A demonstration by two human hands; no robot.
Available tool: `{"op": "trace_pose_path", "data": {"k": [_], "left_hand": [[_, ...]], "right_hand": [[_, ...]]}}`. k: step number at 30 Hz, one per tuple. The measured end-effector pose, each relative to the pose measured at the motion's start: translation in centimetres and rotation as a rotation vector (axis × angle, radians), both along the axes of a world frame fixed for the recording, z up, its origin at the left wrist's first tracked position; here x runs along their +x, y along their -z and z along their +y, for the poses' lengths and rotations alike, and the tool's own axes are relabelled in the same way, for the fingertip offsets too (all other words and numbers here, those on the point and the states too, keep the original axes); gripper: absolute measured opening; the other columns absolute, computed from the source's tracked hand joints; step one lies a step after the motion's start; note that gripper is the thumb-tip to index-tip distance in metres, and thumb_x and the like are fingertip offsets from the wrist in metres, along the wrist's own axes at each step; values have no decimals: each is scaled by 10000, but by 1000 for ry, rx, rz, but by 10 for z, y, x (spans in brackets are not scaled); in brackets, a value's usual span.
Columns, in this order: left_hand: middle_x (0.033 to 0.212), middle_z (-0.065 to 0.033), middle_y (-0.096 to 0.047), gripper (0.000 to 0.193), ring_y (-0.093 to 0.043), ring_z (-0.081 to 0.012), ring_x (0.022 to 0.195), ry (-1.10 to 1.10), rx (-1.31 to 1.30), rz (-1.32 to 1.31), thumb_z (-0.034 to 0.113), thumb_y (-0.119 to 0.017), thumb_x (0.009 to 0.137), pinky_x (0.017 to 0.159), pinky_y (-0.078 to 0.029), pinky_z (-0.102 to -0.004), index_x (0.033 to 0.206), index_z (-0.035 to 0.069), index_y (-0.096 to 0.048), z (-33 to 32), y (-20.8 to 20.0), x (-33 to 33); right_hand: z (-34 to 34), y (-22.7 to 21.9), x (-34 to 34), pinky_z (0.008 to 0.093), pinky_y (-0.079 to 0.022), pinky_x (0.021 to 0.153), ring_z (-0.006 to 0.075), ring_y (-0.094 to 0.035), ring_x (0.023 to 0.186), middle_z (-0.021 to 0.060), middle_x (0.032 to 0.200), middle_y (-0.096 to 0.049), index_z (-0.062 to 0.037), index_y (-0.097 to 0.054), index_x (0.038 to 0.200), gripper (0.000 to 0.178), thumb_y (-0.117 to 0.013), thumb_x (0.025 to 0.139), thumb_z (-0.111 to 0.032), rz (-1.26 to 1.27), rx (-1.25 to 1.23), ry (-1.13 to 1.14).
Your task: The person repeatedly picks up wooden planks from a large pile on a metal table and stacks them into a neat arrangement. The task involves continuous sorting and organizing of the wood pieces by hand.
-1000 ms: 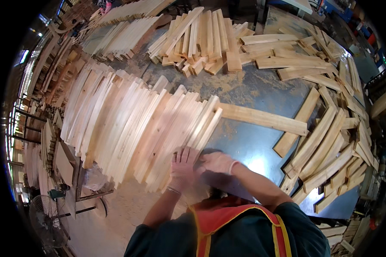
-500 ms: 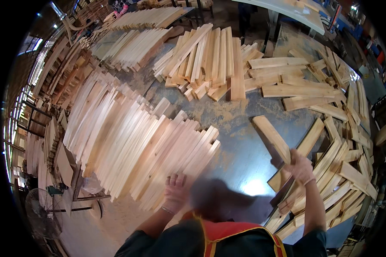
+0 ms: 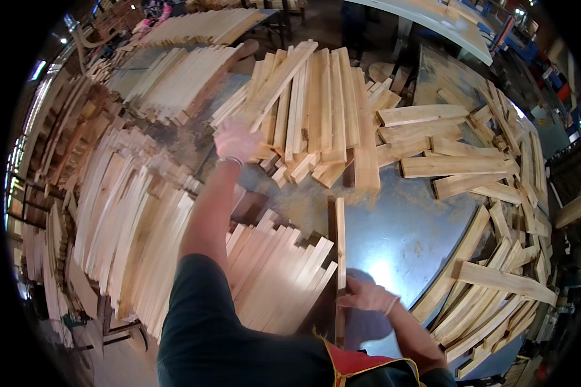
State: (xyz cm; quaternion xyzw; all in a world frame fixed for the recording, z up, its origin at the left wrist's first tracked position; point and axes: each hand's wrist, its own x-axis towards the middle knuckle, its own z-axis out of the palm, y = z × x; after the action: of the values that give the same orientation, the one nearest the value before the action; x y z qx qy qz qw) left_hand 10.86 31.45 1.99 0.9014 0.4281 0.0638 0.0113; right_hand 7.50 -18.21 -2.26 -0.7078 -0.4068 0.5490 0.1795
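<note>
My right hand (image 3: 368,295) grips a narrow wooden board (image 3: 341,248) near its lower end. The board stands on its thin edge on the metal tabletop (image 3: 407,222), pointing away from me. It is beside the right end of a long row of pale wooden strips (image 3: 277,271) packed side by side. My left arm reaches far forward across that row. At the near left end of a heaped stack of boards (image 3: 319,103) is my left hand (image 3: 237,140), blurred by motion, so its grip is unclear.
Loose boards (image 3: 490,277) lie jumbled along the right side, with more boards (image 3: 455,168) behind them. Another row of strips (image 3: 181,80) lies at the far left. Sawdust (image 3: 303,209) covers part of the table. A pale work surface (image 3: 432,26) stands at the back.
My left hand has left the near strips and moved forward to the heaped stack. My right hand has brought its board leftward from the jumbled pile to the row's right end.
</note>
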Motion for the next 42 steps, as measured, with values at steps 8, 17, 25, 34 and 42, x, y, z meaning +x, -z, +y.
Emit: {"op": "trace_pose_path", "data": {"k": [8,17,25,34,42], "left_hand": [[1416,-196,-666,817,-629,-378,1323,185,-401,-366,343,-767,888,1125,-474,-418,1579,43,-452,90,21,21],[1060,-83,-679,443,-678,-197,913,-118,-1416,-1015,203,-748,920,737,-583,-374,1321,61,-626,120,45,-16],[1010,-110,-658,431,-680,-301,892,-187,-1684,-1257,319,-819,869,728,-601,-395,1172,77,-631,89,63,9],[1386,-171,-641,747,-650,-329,1228,72,-1582,-994,300,-755,937,1016,-571,-424,1568,20,-467,52,60,58],[1512,-184,-588,611,-601,-374,1315,387,-369,370,492,-568,1008,1071,-498,-501,1460,81,-570,26,-27,30]], "right_hand": [[52,-26,208,369,-494,1142,245,-640,1298,174,1410,-672,47,-492,1553,671,-738,1013,-266,102,362,782],[207,-8,283,376,-532,989,256,-667,1177,150,1274,-709,26,-567,1474,672,-771,939,-325,-179,239,1063],[268,-19,247,328,-558,938,217,-672,1095,146,1286,-678,-24,-400,1602,805,-787,910,-157,135,552,961],[269,-5,248,341,-425,1167,249,-518,1430,192,1590,-513,-22,-234,1694,885,-729,991,-231,-365,411,728],[87,4,206,416,-468,1153,284,-580,1371,168,1487,-609,-37,-479,1587,845,-851,877,-307,-326,567,832]]}}
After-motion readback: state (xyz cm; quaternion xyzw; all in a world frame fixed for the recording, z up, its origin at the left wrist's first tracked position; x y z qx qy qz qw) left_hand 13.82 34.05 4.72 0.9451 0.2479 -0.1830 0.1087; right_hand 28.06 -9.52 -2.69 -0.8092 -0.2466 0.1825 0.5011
